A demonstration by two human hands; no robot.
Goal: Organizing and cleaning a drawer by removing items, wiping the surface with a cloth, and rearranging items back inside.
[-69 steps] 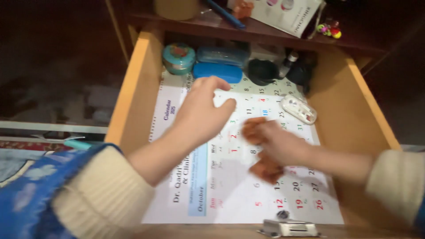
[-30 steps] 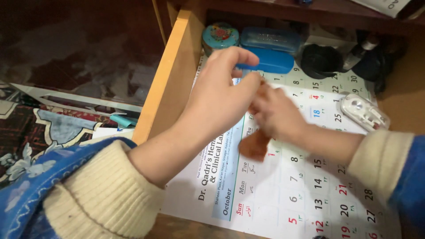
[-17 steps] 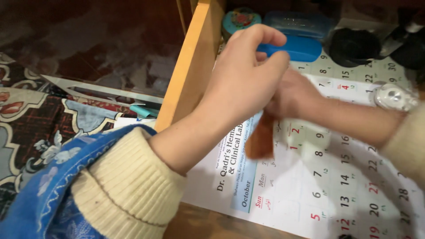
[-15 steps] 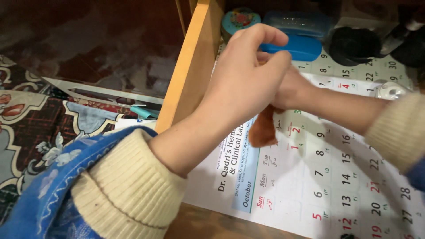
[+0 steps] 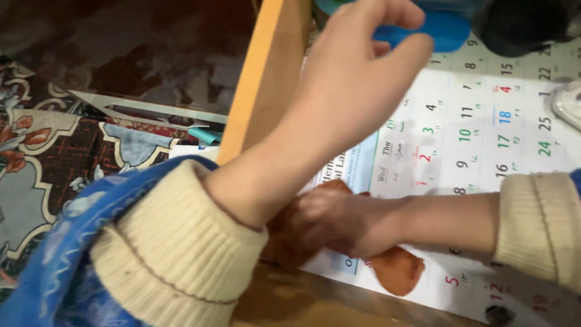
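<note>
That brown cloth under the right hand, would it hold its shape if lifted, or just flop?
Probably flop: the brown cloth bunches unevenly under the right hand and spreads in a soft, rounded lobe beyond it. It looks thin, so likely light. On the smooth calendar sheet it would probably slide easily when pushed, wrinkling rather than rolling.

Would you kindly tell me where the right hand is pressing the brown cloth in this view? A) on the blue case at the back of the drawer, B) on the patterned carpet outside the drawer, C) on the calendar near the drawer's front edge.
C: the right hand holds the brown cloth down on the calendar close to the drawer's front edge, beneath the raised left hand.
</note>
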